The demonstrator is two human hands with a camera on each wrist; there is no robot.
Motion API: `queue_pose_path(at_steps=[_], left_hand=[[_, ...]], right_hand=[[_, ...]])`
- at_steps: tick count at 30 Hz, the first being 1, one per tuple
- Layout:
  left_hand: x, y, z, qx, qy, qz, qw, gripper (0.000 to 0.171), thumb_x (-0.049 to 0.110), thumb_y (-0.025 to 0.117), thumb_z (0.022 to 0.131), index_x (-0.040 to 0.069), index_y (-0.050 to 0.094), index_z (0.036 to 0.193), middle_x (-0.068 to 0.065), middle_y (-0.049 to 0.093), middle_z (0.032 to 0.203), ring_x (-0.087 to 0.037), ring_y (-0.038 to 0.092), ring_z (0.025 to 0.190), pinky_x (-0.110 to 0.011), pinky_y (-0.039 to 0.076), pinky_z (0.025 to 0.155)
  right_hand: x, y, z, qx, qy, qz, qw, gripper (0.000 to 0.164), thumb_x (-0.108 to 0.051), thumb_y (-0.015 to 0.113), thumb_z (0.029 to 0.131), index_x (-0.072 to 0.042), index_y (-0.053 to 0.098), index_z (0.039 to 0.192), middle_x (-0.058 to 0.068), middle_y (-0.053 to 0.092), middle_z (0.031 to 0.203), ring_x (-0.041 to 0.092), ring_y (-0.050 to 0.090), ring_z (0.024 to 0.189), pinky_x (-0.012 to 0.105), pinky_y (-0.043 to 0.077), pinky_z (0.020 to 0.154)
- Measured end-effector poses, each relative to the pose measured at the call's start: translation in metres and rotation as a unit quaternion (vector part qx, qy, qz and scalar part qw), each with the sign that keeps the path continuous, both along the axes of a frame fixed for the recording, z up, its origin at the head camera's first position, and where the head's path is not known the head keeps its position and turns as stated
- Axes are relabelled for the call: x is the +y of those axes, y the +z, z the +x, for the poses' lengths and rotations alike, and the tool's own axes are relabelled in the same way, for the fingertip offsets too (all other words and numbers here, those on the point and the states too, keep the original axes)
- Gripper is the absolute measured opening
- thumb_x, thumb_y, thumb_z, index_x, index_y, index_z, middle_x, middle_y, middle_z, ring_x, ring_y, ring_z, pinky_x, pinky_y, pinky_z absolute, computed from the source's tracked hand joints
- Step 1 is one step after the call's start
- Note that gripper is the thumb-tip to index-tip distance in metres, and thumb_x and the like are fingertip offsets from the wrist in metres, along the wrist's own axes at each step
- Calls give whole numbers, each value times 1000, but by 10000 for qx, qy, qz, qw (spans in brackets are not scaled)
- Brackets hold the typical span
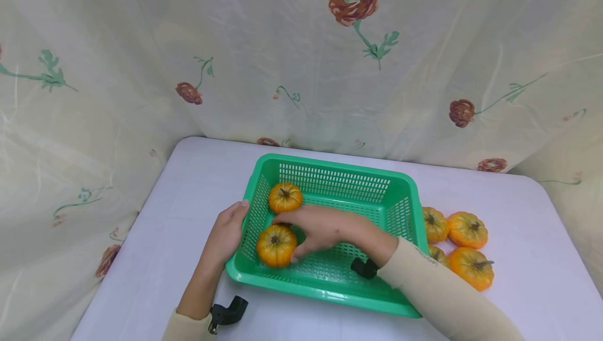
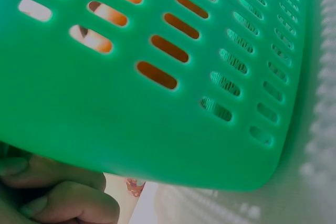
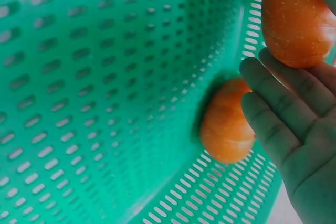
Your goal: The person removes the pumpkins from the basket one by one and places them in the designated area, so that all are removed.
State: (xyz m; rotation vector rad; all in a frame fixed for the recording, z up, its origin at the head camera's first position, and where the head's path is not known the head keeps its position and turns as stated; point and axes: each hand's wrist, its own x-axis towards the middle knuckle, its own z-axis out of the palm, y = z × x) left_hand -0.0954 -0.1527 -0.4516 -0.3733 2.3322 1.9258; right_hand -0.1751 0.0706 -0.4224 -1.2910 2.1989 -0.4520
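A green plastic basket (image 1: 325,293) with slotted walls sits on the table. My left hand (image 1: 227,232) grips its left rim, and in the left wrist view curled fingers (image 2: 79,203) show beside the basket wall (image 2: 105,124). Inside, at the left end, are two small orange pumpkins. My right hand (image 1: 325,226) reaches into the basket and holds the nearer pumpkin (image 1: 276,246) between thumb and fingers. The farther pumpkin (image 1: 285,197) lies just beyond that hand. In the right wrist view, the held pumpkin (image 3: 296,22) is above the fingers and the other pumpkin (image 3: 227,124) lies by the wall.
Several more small pumpkins (image 1: 468,229) stand on the white table (image 1: 188,179) against the basket's right side, partly hidden by its rim and my right sleeve (image 1: 443,288). A pale flowered curtain (image 1: 264,43) hangs behind the table and along its sides.
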Motion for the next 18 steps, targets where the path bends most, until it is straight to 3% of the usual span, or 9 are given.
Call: queue_pose_path(at_steps=[10,18], left_hand=[[0,0,0,-42,51,-47,10000,51,40,36,115,3,65,133,-17,72,112,-26,71,94,-39,61,79],[1,2,0,-10,19,-59,10000,50,39,36,115,3,65,133,-16,72,110,-25,71,93,-38,61,79]], right_hand=[[10,22,-2,231,-79,-81,9997,79,-40,87,88,-16,51,154,3,64,141,16,64,115,37,52,101],[18,40,3,344,-199,-145,9991,82,-39,88,87,-14,50,155,5,62,145,23,63,123,41,50,105]])
